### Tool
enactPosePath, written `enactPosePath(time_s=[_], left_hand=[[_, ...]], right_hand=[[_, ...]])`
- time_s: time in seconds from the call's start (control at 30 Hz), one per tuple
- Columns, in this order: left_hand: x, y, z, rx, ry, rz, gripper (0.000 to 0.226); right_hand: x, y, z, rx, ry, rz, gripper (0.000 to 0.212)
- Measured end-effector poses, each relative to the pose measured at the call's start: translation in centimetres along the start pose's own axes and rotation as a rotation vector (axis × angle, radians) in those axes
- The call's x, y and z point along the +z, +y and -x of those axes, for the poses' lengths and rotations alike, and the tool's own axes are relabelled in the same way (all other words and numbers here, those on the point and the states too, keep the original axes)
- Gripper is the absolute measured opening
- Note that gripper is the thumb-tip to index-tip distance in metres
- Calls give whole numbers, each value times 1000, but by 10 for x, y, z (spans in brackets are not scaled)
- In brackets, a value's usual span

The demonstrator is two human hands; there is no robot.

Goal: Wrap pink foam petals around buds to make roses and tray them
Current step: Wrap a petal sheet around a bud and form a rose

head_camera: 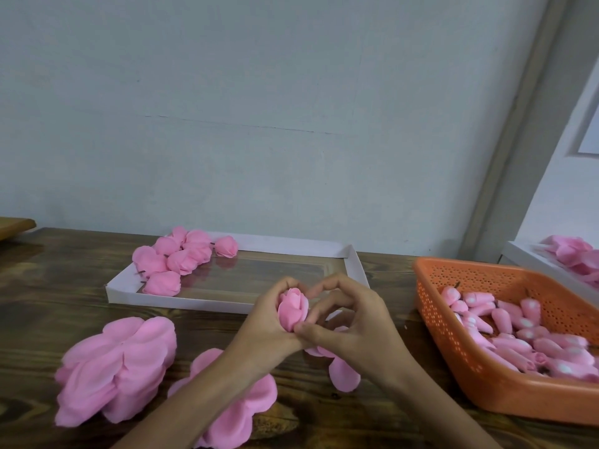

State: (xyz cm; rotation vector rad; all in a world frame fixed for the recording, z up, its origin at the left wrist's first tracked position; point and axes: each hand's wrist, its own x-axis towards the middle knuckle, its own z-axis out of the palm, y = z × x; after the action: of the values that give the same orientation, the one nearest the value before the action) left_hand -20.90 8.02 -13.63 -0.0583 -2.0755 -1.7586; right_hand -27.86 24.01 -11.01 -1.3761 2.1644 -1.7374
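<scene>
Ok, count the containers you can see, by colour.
White trays: 2
Orange basket: 1
Total: 3

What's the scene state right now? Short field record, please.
left-hand grip: curled round the half-wrapped rose, held above the table
right-hand grip: thumb and fingers pinch at the rose's base
white tray: finished roses clustered at its left end
orange basket: bare buds, right of the hands
petal stacks: on the wooden table, near left
stage: wrapping; this rose not yet trayed
</scene>
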Motion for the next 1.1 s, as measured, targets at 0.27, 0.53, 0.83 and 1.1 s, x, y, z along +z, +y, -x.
enactPosePath(time_s=[0.27, 0.53, 0.83, 1.1], left_hand=[[4, -4, -2, 8, 6, 45, 33], [2, 0, 4, -36, -61, 70, 52], [-1, 4, 6, -176, -73, 217, 65], [-4, 0, 4, -186, -126, 333, 85]], right_hand=[[12, 0, 4, -25, 55, 33, 34], [6, 0, 2, -103, 87, 190, 26], [-2, 3, -3, -24, 73, 55, 20], [-7, 7, -5, 1, 12, -58, 28]])
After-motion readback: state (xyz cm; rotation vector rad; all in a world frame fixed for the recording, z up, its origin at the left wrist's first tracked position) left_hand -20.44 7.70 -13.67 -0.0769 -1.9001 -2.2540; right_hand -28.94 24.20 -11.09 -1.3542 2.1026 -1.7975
